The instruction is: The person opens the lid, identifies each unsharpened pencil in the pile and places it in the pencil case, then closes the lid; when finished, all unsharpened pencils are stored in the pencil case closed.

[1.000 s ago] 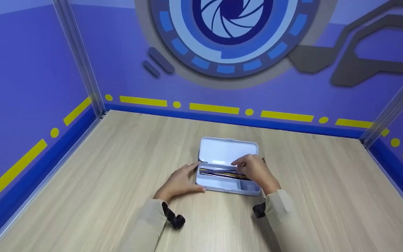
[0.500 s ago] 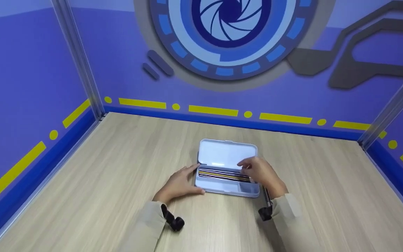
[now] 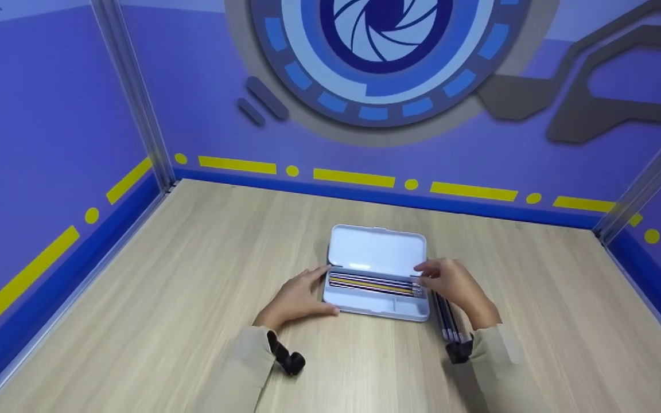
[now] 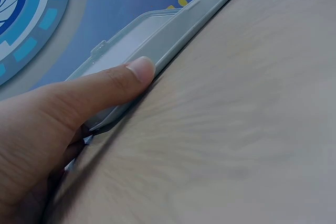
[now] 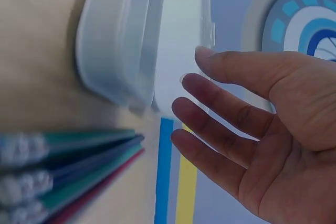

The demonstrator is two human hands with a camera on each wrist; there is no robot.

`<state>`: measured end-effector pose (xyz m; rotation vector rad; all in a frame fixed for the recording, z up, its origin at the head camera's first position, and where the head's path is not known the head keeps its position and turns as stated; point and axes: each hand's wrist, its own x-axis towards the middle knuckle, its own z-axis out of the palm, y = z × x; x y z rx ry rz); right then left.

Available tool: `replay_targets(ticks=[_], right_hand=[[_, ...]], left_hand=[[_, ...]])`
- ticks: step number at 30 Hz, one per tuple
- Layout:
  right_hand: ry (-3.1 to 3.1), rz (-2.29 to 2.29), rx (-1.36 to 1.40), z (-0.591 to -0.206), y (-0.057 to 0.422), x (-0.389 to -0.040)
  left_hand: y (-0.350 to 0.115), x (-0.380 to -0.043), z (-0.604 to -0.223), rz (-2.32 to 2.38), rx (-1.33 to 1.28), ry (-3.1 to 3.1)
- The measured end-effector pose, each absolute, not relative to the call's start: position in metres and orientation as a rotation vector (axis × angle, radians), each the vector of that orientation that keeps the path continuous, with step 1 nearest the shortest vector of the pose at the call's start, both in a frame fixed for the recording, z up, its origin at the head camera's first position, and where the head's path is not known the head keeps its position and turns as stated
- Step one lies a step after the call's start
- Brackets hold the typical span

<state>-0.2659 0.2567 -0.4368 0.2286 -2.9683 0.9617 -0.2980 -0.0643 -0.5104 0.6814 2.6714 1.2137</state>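
A white plastic pencil case (image 3: 359,301) lies with its lid raised on the table. Several striped pencils (image 3: 372,283), one of them yellow, lie side by side in its rear compartment. My left hand (image 3: 293,299) grips the left end of the case, with the thumb (image 4: 118,83) along its front wall; its other fingers are partly hidden in the left wrist view. My right hand (image 3: 458,289) hovers by the right end of the case, fingers loosely bent and holding nothing. Beneath that hand, more pencils (image 3: 450,324) rest on the table right of the case, partly covered.
The case's front compartment has a small divider (image 3: 395,304) near its right end. Blue-purple panels (image 3: 238,137) with yellow marks border the wooden table (image 3: 193,275) at the back and sides. Each sleeve cuff carries a black wrist camera (image 3: 291,362).
My right hand has moved right from over the case to beyond its right end, uncovering the pencils inside and those beside it. My left hand has stayed on the case.
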Motion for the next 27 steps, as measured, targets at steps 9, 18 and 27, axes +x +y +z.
replay_targets(ticks=[9,18,27], right_hand=[[-2.969,0.987,0.122,-0.444,0.282,-0.259],[-3.024,1.015,0.0,-0.449,0.304,-0.248],[-3.102,1.052,-0.065,-0.454,0.313,-0.242]], left_hand=[[-0.065,-0.298,-0.511,1.198,0.69,2.671],[-0.064,-0.299,-0.511,1.204,0.663,2.673],[-0.064,-0.299,-0.51,1.187,0.666,2.671]])
